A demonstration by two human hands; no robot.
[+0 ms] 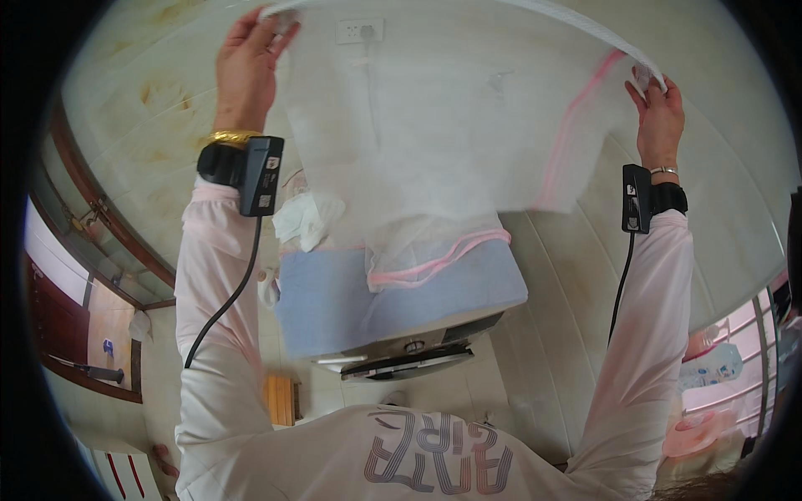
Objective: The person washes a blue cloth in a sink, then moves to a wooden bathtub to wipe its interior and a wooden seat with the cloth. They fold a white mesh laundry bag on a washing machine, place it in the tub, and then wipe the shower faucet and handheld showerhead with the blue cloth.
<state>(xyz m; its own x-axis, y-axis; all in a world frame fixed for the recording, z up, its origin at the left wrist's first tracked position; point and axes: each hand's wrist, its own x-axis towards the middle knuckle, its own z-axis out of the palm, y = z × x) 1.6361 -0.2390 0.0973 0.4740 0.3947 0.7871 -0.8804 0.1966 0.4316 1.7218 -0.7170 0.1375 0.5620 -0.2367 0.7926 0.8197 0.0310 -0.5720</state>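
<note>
A sheer white mesh cloth (438,125) with a thick white edge band and a pink strip hangs stretched between my two raised hands. My left hand (247,69) pinches its upper left corner. At the upper right, my right hand (658,113) grips the other end of the band. Behind and below the cloth stands a front-loading washing machine (413,346), its round door ajar, with a blue cover (438,307) on top. Sheer fabric with pink edging (438,260) lies on that cover; whether it belongs to the held cloth, I cannot tell.
A crumpled white cloth (307,219) sits at the machine's back left. On the tiled wall behind, a socket (360,31) holds a plug. A wooden stool (281,401) stands on the floor. To the right, a rack (761,369) carries a plastic bottle (714,365) and a pink basin (698,432).
</note>
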